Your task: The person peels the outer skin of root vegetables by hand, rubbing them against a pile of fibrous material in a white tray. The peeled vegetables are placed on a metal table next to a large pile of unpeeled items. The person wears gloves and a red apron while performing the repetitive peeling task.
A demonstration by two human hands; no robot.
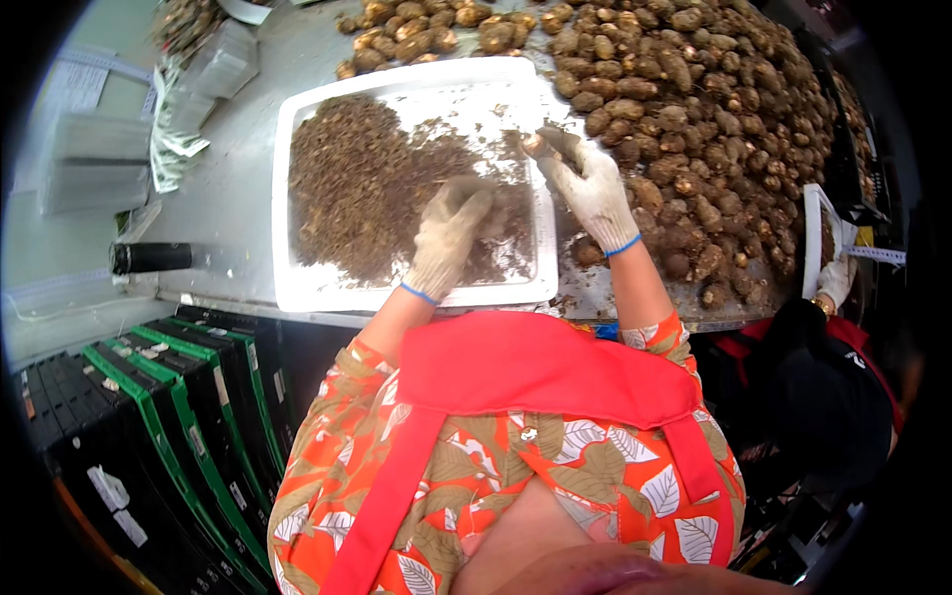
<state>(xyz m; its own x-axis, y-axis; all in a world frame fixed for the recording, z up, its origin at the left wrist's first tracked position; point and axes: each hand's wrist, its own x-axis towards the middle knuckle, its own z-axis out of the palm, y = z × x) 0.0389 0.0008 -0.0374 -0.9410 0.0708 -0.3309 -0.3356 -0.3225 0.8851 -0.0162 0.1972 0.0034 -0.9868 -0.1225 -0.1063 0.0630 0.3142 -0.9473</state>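
My right hand (591, 186), in a soiled knit work glove with a blue cuff edge, is at the right rim of a white foam tray (547, 256). Between its thumb and fingers is a small brown taro corm (532, 143) with a pale cut end. My left hand (450, 230), gloved the same way, is over the tray's lower middle. Its fingertips are blurred against the debris, so whether they hold anything is unclear. Dark brown fibrous peelings (342, 186) heap up in the tray's left half and thin out toward the right.
A large pile of taro corms (706, 126) covers the metal table's right side; a smaller group (416, 30) lies behind the tray. Left are a black cylinder (152, 258), clear plastic containers (223, 59) and green-and-black crates (171, 387). A co-worker (825, 387) is at the right.
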